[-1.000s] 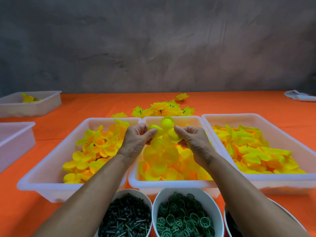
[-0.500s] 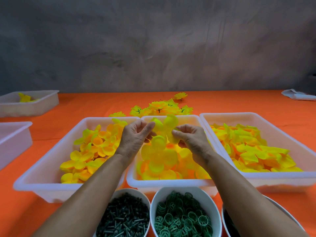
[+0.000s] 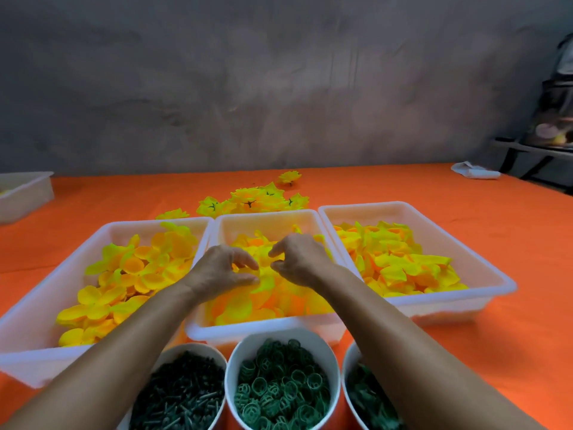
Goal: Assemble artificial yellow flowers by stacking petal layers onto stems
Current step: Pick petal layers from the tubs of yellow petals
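Both hands over middle tray [image 3: 266,220], low among its yellow petals [image 3: 263,301]. Left hand [image 3: 221,270] and right hand [image 3: 299,259] have fingers curled, fingertips pinching at petals; exact hold blurred. Finished flowers [image 3: 254,200] lie behind tray.

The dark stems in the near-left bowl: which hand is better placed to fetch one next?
Probably the left hand: its arm passes right over the bowl of dark stems, while the right hand would have to cross over.
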Action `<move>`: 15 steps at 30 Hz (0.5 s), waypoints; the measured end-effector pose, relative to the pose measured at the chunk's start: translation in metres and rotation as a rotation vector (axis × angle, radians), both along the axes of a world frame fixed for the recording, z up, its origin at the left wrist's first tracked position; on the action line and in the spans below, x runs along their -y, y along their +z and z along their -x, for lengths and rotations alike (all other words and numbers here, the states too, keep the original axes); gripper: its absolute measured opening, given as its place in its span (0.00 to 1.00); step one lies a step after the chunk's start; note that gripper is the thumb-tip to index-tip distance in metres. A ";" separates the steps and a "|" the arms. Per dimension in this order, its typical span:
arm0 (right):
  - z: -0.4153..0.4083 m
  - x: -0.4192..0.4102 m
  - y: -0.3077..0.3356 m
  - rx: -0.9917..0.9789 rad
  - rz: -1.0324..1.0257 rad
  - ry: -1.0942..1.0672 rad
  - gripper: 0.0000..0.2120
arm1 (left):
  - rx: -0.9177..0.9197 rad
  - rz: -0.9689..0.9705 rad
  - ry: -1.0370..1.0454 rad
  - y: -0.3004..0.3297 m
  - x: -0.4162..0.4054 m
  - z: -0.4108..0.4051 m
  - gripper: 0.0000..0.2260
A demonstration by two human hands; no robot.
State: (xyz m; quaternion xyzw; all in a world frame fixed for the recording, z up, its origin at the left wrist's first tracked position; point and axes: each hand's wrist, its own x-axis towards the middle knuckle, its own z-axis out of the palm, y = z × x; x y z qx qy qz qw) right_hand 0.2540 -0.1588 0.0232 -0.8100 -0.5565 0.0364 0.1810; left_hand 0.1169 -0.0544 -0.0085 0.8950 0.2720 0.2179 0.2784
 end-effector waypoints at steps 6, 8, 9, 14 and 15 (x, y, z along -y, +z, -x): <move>-0.013 0.030 0.009 -0.104 -0.172 -0.001 0.10 | -0.026 -0.136 -0.017 0.007 0.007 0.000 0.10; -0.026 0.041 0.010 -0.121 -0.224 -0.028 0.09 | -0.032 -0.162 -0.016 0.012 0.009 -0.001 0.11; -0.033 0.047 0.011 -0.125 -0.250 -0.046 0.09 | -0.027 -0.177 -0.011 0.015 0.010 -0.002 0.11; -0.075 0.069 0.010 -0.153 -0.429 -0.234 0.09 | 0.090 -0.226 -0.011 0.028 0.024 -0.024 0.08; -0.084 0.072 0.008 -0.175 -0.468 -0.297 0.09 | 0.107 -0.222 -0.016 0.029 0.028 -0.031 0.07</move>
